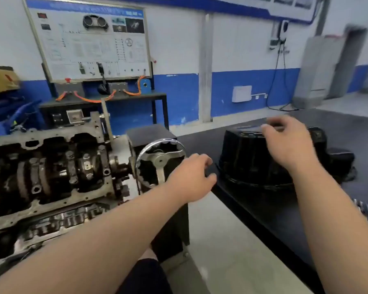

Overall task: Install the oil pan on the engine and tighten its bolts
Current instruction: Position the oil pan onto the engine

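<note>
Black pan (253,158) sits flange-down near the worktop's (285,209) left edge, so our left hand (191,179) is by its rim and right hand (289,141) hovers over its top, both half-open, empty. Engine (47,166) lies crank-up alongside, seemingly ready for it.

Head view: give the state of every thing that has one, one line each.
oil pan: resting on the black table, flange down, not on the engine.
engine: underside open, no pan fitted.
left hand: open, holding nothing, by the pan's edge.
right hand: open, blurred, over the pan; contact unclear.
</note>
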The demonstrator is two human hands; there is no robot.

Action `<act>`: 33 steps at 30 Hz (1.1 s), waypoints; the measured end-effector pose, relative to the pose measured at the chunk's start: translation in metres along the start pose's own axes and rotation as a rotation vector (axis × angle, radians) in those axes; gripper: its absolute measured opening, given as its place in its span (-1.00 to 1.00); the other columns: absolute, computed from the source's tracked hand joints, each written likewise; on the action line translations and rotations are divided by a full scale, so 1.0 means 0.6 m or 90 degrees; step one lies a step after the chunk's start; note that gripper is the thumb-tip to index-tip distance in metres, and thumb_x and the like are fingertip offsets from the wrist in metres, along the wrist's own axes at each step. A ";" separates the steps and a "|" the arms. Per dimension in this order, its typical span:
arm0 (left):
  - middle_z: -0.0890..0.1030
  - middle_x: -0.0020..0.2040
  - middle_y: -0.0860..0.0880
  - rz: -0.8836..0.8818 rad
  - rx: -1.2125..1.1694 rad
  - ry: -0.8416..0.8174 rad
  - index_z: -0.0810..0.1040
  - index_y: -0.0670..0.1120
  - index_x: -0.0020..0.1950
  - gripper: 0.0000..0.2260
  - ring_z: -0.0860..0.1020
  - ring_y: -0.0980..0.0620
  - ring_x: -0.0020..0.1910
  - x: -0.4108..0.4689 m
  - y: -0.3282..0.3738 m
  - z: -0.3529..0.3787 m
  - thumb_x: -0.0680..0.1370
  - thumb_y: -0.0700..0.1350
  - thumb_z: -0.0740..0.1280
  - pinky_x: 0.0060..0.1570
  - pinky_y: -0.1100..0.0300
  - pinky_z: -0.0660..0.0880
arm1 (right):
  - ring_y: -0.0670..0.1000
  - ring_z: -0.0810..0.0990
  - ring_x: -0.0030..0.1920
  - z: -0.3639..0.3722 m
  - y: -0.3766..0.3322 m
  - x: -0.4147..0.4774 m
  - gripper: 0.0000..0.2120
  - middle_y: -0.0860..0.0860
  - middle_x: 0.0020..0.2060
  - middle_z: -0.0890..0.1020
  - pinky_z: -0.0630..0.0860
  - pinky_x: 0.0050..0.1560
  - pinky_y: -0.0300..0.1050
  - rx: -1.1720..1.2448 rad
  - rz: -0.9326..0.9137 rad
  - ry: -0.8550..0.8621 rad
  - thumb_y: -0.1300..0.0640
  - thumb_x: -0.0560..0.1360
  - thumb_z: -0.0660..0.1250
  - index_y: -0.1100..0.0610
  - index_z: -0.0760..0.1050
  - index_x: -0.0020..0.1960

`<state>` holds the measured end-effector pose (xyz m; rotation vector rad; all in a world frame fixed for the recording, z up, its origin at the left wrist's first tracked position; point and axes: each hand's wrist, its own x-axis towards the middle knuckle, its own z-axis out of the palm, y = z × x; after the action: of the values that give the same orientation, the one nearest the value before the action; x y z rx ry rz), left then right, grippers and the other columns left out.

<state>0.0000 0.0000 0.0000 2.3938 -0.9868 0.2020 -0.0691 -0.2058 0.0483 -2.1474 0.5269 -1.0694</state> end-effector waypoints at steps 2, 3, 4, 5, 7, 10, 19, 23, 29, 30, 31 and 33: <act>0.43 0.26 -0.02 -0.005 -0.010 -0.028 0.34 0.00 0.40 -0.54 0.45 -0.02 0.24 0.049 0.030 0.021 0.54 0.11 0.27 0.23 0.04 0.43 | 0.03 0.53 0.11 -0.061 0.042 0.052 -0.69 0.06 0.12 0.59 0.29 0.02 -0.29 0.027 0.065 0.155 0.04 0.48 0.24 0.09 0.52 0.19; 0.39 0.31 -0.04 -0.027 -0.028 -0.037 0.30 -0.02 0.43 -0.49 0.43 -0.05 0.27 0.076 0.042 0.028 0.54 0.14 0.26 0.25 0.03 0.41 | 0.04 0.52 0.14 -0.084 0.066 0.076 -0.66 0.08 0.15 0.57 0.27 0.00 -0.30 0.023 0.098 0.206 0.04 0.49 0.22 0.12 0.50 0.22; 0.35 0.36 -0.06 -0.065 -0.054 -0.055 0.25 -0.03 0.46 -0.44 0.41 -0.08 0.30 0.103 0.051 0.030 0.54 0.17 0.25 0.26 0.04 0.39 | 0.04 0.50 0.15 -0.099 0.087 0.098 -0.65 0.09 0.17 0.56 0.26 -0.02 -0.31 0.021 0.120 0.239 0.03 0.50 0.21 0.14 0.48 0.23; 0.31 0.40 -0.08 -0.104 -0.090 -0.063 0.20 -0.04 0.49 -0.40 0.40 -0.11 0.32 0.128 0.066 0.036 0.55 0.20 0.23 0.24 0.05 0.37 | 0.05 0.50 0.16 -0.107 0.110 0.117 -0.63 0.09 0.18 0.55 0.28 0.00 -0.30 0.020 0.140 0.248 0.01 0.51 0.21 0.15 0.46 0.24; 0.26 0.45 -0.13 -0.187 -0.185 -0.075 0.13 -0.06 0.51 -0.35 0.38 -0.17 0.33 0.172 0.092 0.053 0.54 0.26 0.18 0.20 0.06 0.35 | 0.11 0.51 0.17 -0.099 0.149 0.147 -0.59 0.13 0.18 0.56 0.37 0.10 -0.18 -0.007 0.179 0.215 -0.06 0.51 0.20 0.18 0.46 0.23; 0.17 0.52 -0.13 -0.294 -0.383 -0.073 -0.03 0.02 0.56 -0.24 0.29 -0.20 0.40 0.211 0.112 0.078 0.50 0.34 0.16 0.30 -0.06 0.29 | 0.14 0.50 0.21 -0.059 0.202 0.172 -0.49 0.15 0.19 0.56 0.36 0.17 -0.10 -0.004 0.209 0.149 -0.18 0.51 0.17 0.19 0.50 0.23; 0.23 0.48 -0.03 -0.413 -0.659 -0.047 -0.13 0.07 0.56 -0.04 0.31 -0.11 0.36 0.237 0.111 0.119 0.37 0.28 0.38 0.24 -0.01 0.29 | 0.12 0.51 -0.10 -0.044 0.242 0.178 -0.40 0.07 -0.05 0.54 0.34 -0.04 -0.09 0.085 0.342 0.097 -0.37 0.34 0.21 0.20 0.51 -0.11; 0.39 0.37 -0.08 -0.395 -0.698 -0.051 0.04 0.09 0.54 -0.02 0.43 -0.13 0.27 0.241 0.104 0.118 0.22 0.25 0.42 0.27 -0.05 0.37 | 0.08 0.57 -0.27 -0.026 0.236 0.171 -0.50 0.03 -0.32 0.60 0.51 -0.13 -0.04 0.189 0.334 0.139 -0.28 0.21 0.36 0.20 0.55 -0.26; 0.58 0.17 -0.10 -0.302 -0.722 0.034 0.32 0.04 0.38 -0.16 0.60 -0.14 0.09 0.206 0.069 0.014 0.13 0.18 0.45 0.09 -0.13 0.54 | 0.04 0.64 -0.20 -0.016 0.140 0.137 -0.65 -0.03 -0.29 0.66 0.58 -0.09 -0.05 0.317 0.230 0.122 -0.21 0.29 0.38 0.07 0.63 -0.18; 0.60 0.12 -0.10 -0.262 -0.722 0.064 0.33 0.03 0.35 -0.22 0.63 -0.12 0.02 0.195 0.059 -0.017 0.17 0.15 0.45 0.02 -0.11 0.58 | -0.01 0.65 -0.22 -0.016 0.107 0.126 -0.72 -0.05 -0.31 0.67 0.60 -0.17 -0.11 0.363 0.199 0.120 -0.18 0.31 0.38 0.03 0.65 -0.21; 0.61 0.09 -0.10 -0.225 -0.719 0.091 0.34 0.04 0.34 -0.26 0.64 -0.11 -0.01 0.181 0.050 -0.051 0.19 0.13 0.45 -0.02 -0.08 0.60 | -0.06 0.65 -0.27 -0.016 0.072 0.114 -0.79 -0.08 -0.34 0.67 0.59 -0.25 -0.18 0.407 0.168 0.122 -0.14 0.34 0.38 -0.01 0.65 -0.27; 0.61 0.10 -0.11 -0.151 -0.707 0.138 0.36 0.05 0.34 -0.30 0.63 -0.12 0.01 0.141 0.033 -0.122 0.21 0.09 0.45 -0.05 -0.05 0.60 | -0.05 0.60 -0.28 -0.017 -0.002 0.086 -0.80 -0.07 -0.34 0.63 0.54 -0.21 -0.16 0.474 0.101 0.114 -0.11 0.34 0.38 0.00 0.60 -0.33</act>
<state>0.0523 -0.0242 0.0979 1.3961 -0.4808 -0.1504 -0.0473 -0.2405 0.0815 -1.3497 0.3003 -1.1434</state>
